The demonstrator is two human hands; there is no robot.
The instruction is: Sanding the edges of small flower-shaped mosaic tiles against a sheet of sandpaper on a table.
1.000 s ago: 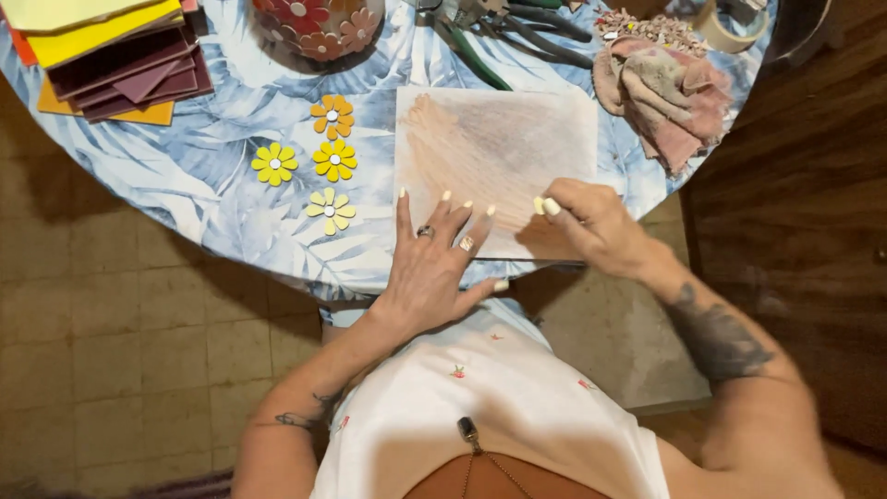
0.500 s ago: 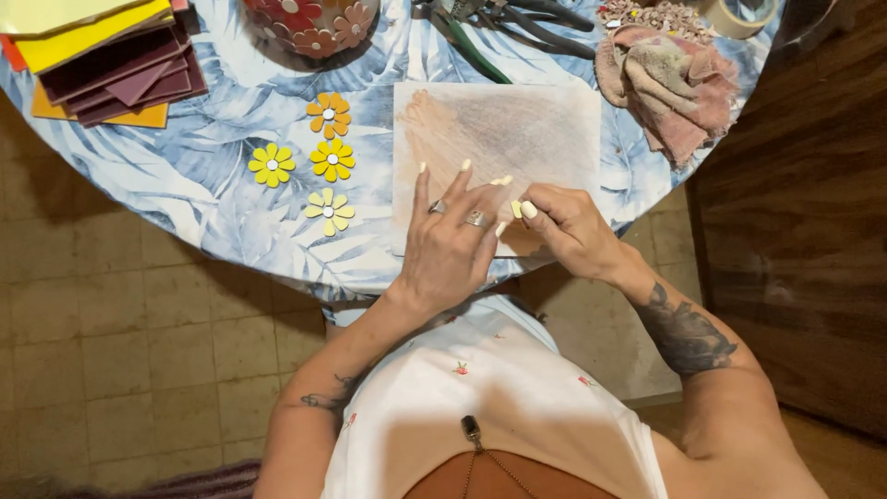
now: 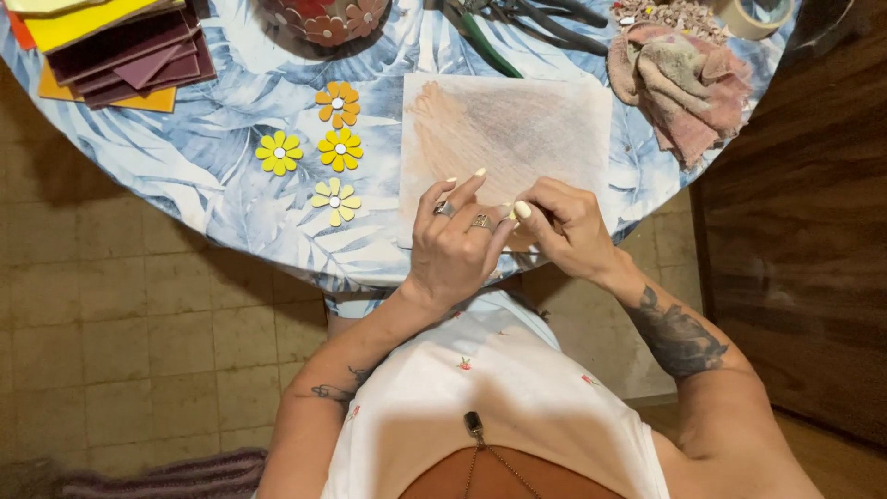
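A square pale board [image 3: 517,129], smeared brown and grey, lies on the round table with a blue leaf-print cloth [image 3: 212,199]. My left hand [image 3: 457,245], wearing rings, rests over the board's near edge with fingers bent. My right hand [image 3: 564,226] is right beside it, fingers pinched together with the left fingertips around something small and pale that I cannot make out. Several small daisy-shaped pieces [image 3: 323,148], yellow and orange, lie on the cloth to the left of the board.
A stack of coloured sheets [image 3: 111,46] sits far left. A mosaic flower pot [image 3: 323,18] stands at the far edge. Pliers and cutters [image 3: 517,23], a stained rag [image 3: 684,79] and a tape roll [image 3: 753,14] lie far right. Tiled floor below.
My left hand has lifted from lying flat on the board and curled toward my right hand. Both hands have come together at the board's near edge.
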